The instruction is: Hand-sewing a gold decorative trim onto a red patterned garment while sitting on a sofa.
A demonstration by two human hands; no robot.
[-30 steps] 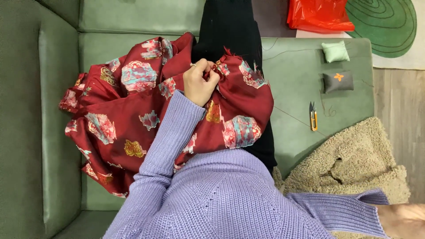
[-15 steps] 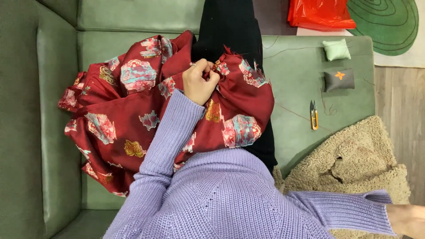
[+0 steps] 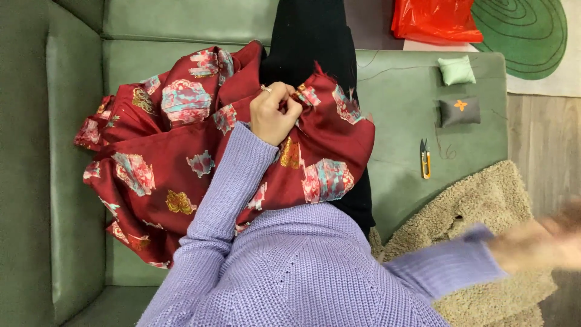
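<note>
A dark red satin cloth with teal, pink and gold patterns lies bunched over my lap and the green sofa. My left hand, in a lilac knit sleeve, pinches the cloth's upper edge next to my black trouser leg. A ring shows on one finger. My right hand is stretched far out to the right over a beige fleece throw. It is blurred, and I cannot tell whether it holds anything.
Yellow-handled thread snips lie on the sofa seat to the right. Beyond them sit a small dark grey pad with an orange flower and a pale green pad. A red plastic bag and a green round rug are on the floor.
My right hand has swung up from the lower right corner to mid-height at the right edge, and is blurred. My left hand keeps its pinch on the cloth.
</note>
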